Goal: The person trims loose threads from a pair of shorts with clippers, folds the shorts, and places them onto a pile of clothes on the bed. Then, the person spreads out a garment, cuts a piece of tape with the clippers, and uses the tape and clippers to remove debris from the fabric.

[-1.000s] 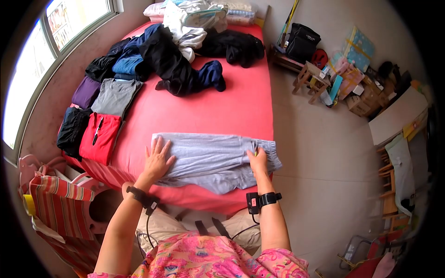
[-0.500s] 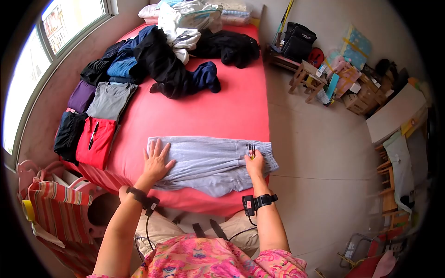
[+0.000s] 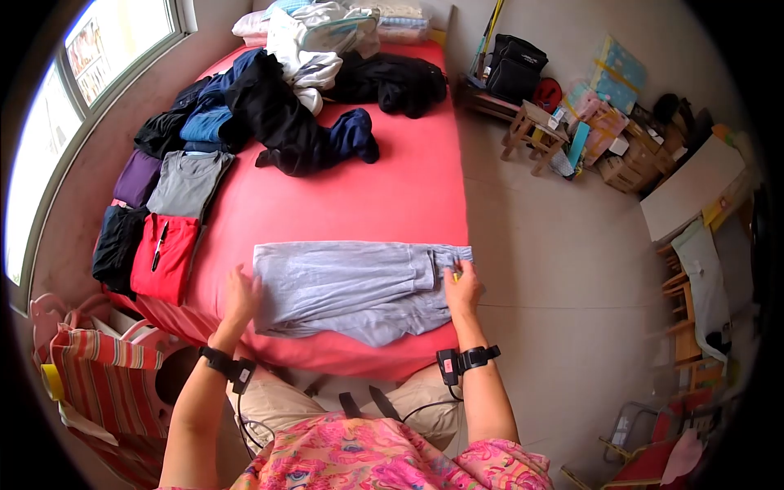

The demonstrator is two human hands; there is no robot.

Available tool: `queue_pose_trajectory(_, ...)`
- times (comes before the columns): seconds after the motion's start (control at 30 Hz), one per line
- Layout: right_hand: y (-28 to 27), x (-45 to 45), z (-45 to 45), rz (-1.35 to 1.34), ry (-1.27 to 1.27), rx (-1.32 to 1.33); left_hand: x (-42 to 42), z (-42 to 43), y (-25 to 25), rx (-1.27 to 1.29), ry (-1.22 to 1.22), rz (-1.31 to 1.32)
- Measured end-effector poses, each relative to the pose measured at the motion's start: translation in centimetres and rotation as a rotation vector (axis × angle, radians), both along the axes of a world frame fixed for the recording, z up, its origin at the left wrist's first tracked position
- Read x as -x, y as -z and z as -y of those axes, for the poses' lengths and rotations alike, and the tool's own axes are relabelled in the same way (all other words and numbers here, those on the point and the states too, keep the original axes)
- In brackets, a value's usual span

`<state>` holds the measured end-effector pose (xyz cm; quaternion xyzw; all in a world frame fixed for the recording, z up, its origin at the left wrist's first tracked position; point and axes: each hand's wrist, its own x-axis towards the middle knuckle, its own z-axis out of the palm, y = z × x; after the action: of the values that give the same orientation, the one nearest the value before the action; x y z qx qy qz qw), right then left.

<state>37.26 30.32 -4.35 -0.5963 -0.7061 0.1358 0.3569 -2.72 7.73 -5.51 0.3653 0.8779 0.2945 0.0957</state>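
Note:
Light grey-blue trousers (image 3: 347, 282) with a gathered elastic waistband lie folded lengthwise across the near end of the bed. My left hand (image 3: 240, 297) is just beside their left end, slightly blurred, fingers loosely apart and holding nothing. At the waistband end, my right hand (image 3: 464, 290) has its fingers closed on the cloth. A small yellow bit shows by its fingertips; what it is I cannot make out.
The bed has a red sheet (image 3: 351, 200). Folded clothes line its window side, including a grey T-shirt (image 3: 186, 186) and a red garment (image 3: 167, 269). Loose dark clothes (image 3: 282, 118) are heaped farther back. A wooden stool (image 3: 535, 135) stands on the floor at right.
My left hand has lifted off the trousers and moved left past their end. My right hand has shifted to the waistband's edge, which now sits drawn in a little to the left.

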Motion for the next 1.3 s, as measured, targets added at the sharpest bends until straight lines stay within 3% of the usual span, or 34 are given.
queue_pose_trajectory(0.13, -1.7, -2.6, 1.4, 0.042, 0.256, -0.04, 0.1, 0.5, -2.6, 0.228, -0.063, 0.308)
queue_pose_trajectory(0.2, -0.9, -4.0, 1.4, 0.092, 0.377, -0.025, 0.0, 0.6, -2.6, 0.393, 0.071, 0.395)
queue_pose_trajectory(0.23, 0.1, -4.7, 0.9, 0.0, 0.377, 0.159, 0.0, 0.5, -2.5, 0.392, 0.074, 0.396)
queue_pose_trajectory(0.27, 1.1, -5.3, 0.6, -0.094, 0.375, 0.344, 0.1, 0.6, -2.4, 0.34, 0.045, 0.512)
queue_pose_trajectory(0.33, 1.7, -5.8, 0.5, -0.091, 0.349, 0.359, 0.1, 0.6, -2.0, 0.286, 0.022, 0.632)
queue_pose_trajectory(0.43, 3.2, -6.2, 0.5, -0.21, 0.339, 0.361, 0.2, 0.8, -2.0, -0.024, 0.141, 0.886)
queue_pose_trajectory(0.47, 3.4, -6.2, 0.6, -0.401, 0.316, 0.431, 0.5, 0.8, -1.9, -0.023, 0.138, 0.887)
queue_pose_trajectory(0.5, 3.0, -5.7, 0.7, -0.595, 0.287, 0.5, 1.0, 0.5, -2.0, -0.064, 0.173, 0.853)
queue_pose_trajectory(0.67, -0.4, -3.9, 3.0, -0.648, 0.247, 0.553, 4.1, -0.5, -2.8, -0.319, 0.196, 0.774)
queue_pose_trajectory(0.73, -2.1, -2.5, 5.0, -0.654, 0.183, 0.548, 6.5, -0.8, -2.8, -0.27, 0.124, 0.582)
queue_pose_trajectory(0.8, -3.1, -1.5, 7.6, -0.307, 0.217, 0.62, 8.4, -0.4, -1.3, -0.097, -0.038, 0.371)
queue_pose_trajectory(0.87, 0.8, -2.3, 8.3, -0.116, 0.216, 0.399, 5.9, 0.3, -1.8, -0.154, -0.025, -0.377)
queue_pose_trajectory(0.9, 0.2, -1.9, 9.1, -0.2, 0.2, 0.161, 3.7, 0.7, -4.2, -0.117, 0.07, -0.533)
queue_pose_trajectory(0.93, -0.9, -1.4, 10.0, -0.282, 0.184, -0.077, 2.0, 1.0, -5.2, -0.145, 0.213, -0.524)
queue_pose_trajectory(0.97, -2.4, -0.6, 11.0, -0.284, 0.074, -0.034, 0.2, 1.3, -4.3, -0.275, 0.396, -0.453)
queue_pose_trajectory(1.0, -0.4, -0.5, 11.1, -0.29, -0.059, 0.034, -2.1, 1.7, -5.0, -0.166, 0.655, -0.372)
queue_pose_trajectory(1.03, -0.7, 0.4, 11.8, -0.141, -0.27, -0.002, -3.8, 1.8, -4.1, -0.2, 0.876, -0.382)
queue_pose_trajectory(1.07, -2.4, 1.9, 12.7, -0.031, -0.473, -0.06, -5.4, 1.6, -2.6, -0.074, 1.113, -0.482)
queue_pose_trajectory(1.1, -2.6, 3.3, 13.3, -0.01, -0.623, -0.104, -8.1, 1.3, -3.0, -0.141, 1.095, -0.435)
queue_pose_trajectory(1.2, -2.0, 5.2, 13.6, 0.165, -0.745, -0.136, -11.4, 0.3, -2.0, -0.058, 1.062, -0.384)
queue_pose_trajectory(1.3, -0.8, 5.3, 12.7, 0.125, -0.717, -0.075, -12.4, -0.5, -1.8, -0.128, 0.954, -0.359)
